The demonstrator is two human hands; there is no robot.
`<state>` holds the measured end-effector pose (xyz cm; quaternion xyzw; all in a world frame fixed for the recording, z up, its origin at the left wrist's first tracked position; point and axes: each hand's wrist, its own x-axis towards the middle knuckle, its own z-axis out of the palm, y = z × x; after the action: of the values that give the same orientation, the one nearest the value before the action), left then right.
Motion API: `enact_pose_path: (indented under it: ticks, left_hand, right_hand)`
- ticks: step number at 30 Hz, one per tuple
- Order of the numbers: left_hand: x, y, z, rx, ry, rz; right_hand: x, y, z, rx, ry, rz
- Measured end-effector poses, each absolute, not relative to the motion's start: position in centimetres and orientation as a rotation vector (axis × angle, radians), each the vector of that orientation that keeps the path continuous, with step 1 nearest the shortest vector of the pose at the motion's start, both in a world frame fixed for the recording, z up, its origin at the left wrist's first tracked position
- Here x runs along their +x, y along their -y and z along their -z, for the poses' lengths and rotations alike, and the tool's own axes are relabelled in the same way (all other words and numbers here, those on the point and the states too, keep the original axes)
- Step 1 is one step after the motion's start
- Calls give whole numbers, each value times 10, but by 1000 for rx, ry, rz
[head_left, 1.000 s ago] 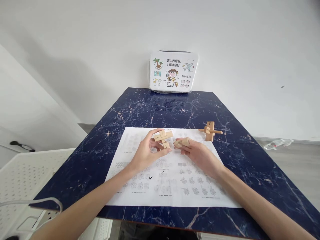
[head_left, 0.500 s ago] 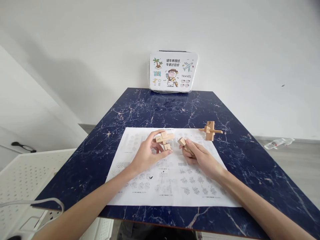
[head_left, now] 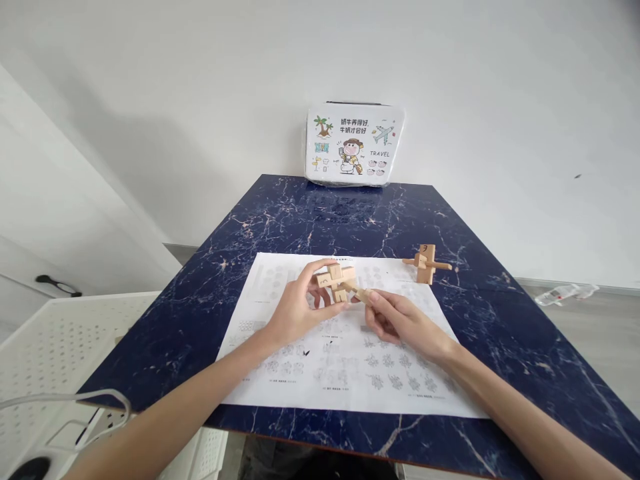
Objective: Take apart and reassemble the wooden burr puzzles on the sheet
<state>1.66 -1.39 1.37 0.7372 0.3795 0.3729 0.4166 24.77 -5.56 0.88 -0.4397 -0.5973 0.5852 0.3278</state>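
Note:
Between the thumb and fingers of my left hand [head_left: 296, 303] is a partly joined wooden burr puzzle [head_left: 336, 275], its pieces crossing and marked with dark numbers. My right hand [head_left: 400, 317] pinches a wooden puzzle piece [head_left: 361, 293] by one end. That piece's other end reaches the right side of the puzzle; whether it sits inside a gap I cannot tell. Both hands are over a printed instruction sheet [head_left: 345, 367] with rows of small diagrams. At the sheet's upper right corner stands another group of crossed wooden pieces [head_left: 425, 263], one with a dark number.
A white box [head_left: 353, 147] with cartoon prints stands at the back of the blue marbled table [head_left: 280, 213], against the wall. On the left are a white perforated surface [head_left: 45, 347] and a white cable [head_left: 100, 393]. A clear plastic package [head_left: 565, 293] lies beyond the right edge.
My right hand has brought its wooden piece leftward against the puzzle and turned it to point at it. My left hand keeps its hold. The whole view has shifted slightly.

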Motion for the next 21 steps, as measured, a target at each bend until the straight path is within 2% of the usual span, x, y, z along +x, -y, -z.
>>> enact_pose_path:
  ticks: [5, 15, 21]
  left_hand:
    - [14, 14, -9, 2054, -988, -940]
    - [12, 15, 0, 2283, -900, -833]
    - [12, 14, 3, 2336, -872, -856]
  right_hand:
    - [242, 57, -3, -1230, 1642, -1356]
    - [241, 61, 1, -1325, 1679, -1369]
    - [239, 62, 8, -1396, 1858, -1060]
